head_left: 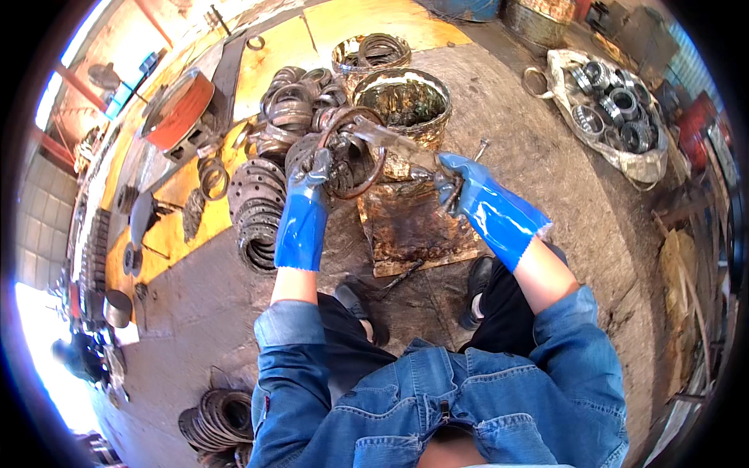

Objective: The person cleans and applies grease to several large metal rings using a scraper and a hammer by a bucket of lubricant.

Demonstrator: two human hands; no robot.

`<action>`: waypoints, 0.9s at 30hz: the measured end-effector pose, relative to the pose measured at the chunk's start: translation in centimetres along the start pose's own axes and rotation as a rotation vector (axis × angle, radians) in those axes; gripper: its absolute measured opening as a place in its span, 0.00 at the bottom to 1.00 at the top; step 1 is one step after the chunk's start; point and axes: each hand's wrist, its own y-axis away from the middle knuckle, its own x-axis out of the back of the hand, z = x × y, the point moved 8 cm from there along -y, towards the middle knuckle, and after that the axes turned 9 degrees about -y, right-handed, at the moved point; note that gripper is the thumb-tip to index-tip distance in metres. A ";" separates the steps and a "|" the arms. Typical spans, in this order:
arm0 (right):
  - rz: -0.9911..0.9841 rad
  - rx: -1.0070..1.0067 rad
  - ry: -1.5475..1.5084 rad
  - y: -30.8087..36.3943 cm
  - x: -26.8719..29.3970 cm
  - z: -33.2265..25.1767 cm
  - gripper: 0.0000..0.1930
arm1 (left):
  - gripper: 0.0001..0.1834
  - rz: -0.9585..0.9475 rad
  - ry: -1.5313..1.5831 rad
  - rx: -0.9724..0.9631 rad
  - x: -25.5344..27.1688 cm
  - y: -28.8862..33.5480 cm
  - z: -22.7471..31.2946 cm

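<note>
Plainly, working left to right on my feed, I count three containers around the hands; the rear bucket (346, 70) holds a few dark rings (381, 48) lying one on another; the front bucket (438, 131), just nearer to me, is open and thickly stained, its inner wall coated in something dark and glossy; well apart to the right, a pale sack (618, 161) lies open with many metal rings (623, 101) heaped inside, their hollow centres facing different ways.

The left hand (312, 171), in a blue glove, reaches almost straight ahead, its fingers closed around the near left side of a brown ring (381, 160); I see that ring raised between the two hands, tilted, in front of the ring pile (290, 109) and the left edge of the front bucket; the right forearm slants inward, and the right hand (456, 185), gloved alike, grips a brush-like tool (394, 143) whose pale end points left toward the ring's upper part; below both hands a stained sheet (417, 234) lies on the floor.

The left fingers cover part of the ring; I cannot tell whether the tool's blurred end touches it; the right fingers hide part of the tool's handle, and the tool blocks part of the front bucket; at lower left the sleeve (292, 382) cuts across a stack of rings (218, 417); the depth of dark stuff in the front bucket is beyond my view.
</note>
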 end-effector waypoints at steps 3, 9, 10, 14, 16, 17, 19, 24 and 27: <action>-0.031 -0.098 -0.201 0.2 -1.3 0.9 0.08 | 0.19 -0.045 -0.096 0.179 0.6 1.2 -2.0; -0.100 0.013 -0.092 3.0 -2.5 -0.7 0.08 | 0.21 -0.341 -0.339 0.204 -0.5 2.7 -4.4; -0.062 0.032 -0.047 3.5 -3.0 -0.6 0.09 | 0.22 -0.317 -0.224 0.191 0.9 2.0 -4.7; 0.070 0.117 0.105 4.5 -2.7 -0.8 0.15 | 0.23 -0.266 -0.253 -0.046 -0.9 -0.6 -1.4; 0.052 0.185 0.164 4.6 -1.8 -1.0 0.15 | 0.23 -0.266 -0.420 -0.117 -5.2 0.5 2.1; 0.010 0.195 0.205 4.8 -2.0 -0.9 0.15 | 0.22 -0.275 -0.587 -0.132 -7.2 1.3 3.8; -0.023 0.176 0.232 4.4 -1.9 -0.1 0.14 | 0.24 -0.254 -0.809 -0.137 -8.1 2.8 5.1; -0.071 0.286 0.405 5.4 -2.8 0.2 0.15 | 0.28 -0.162 -0.992 -0.015 -5.2 5.3 4.0; -0.051 0.415 0.872 5.4 -2.1 -2.1 0.16 | 0.20 -0.129 -1.060 0.121 -4.9 6.6 4.8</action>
